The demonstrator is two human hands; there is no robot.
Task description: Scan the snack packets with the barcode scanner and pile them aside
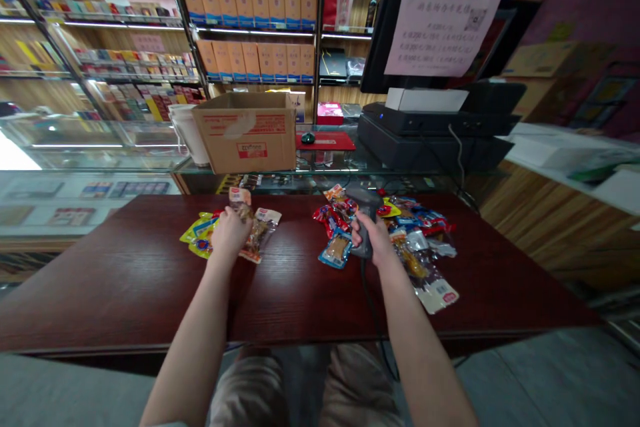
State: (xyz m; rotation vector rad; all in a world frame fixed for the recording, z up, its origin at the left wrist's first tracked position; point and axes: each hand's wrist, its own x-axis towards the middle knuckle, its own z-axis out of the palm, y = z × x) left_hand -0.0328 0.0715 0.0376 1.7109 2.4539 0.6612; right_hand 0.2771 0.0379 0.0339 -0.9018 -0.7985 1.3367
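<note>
My left hand (230, 235) pinches a small snack packet (241, 197) above a dark red wooden table (115, 280). A clear packet of brown food (259, 237) lies against that hand, and yellow and blue packets (199, 237) lie to its left. My right hand (373, 239) grips a dark grey handheld barcode scanner (365, 219), its cable trailing toward me. A loose pile of colourful snack packets (415, 240) spreads beside and beyond that hand, with a blue packet (336, 252) at its left edge.
Beyond the table stands a glass counter (330, 170) holding an open cardboard box (245, 135), a white cup (189, 135), a red mat with a mouse (320, 141), and a black receipt printer (430, 130). Stocked shelves (250, 27) rise behind.
</note>
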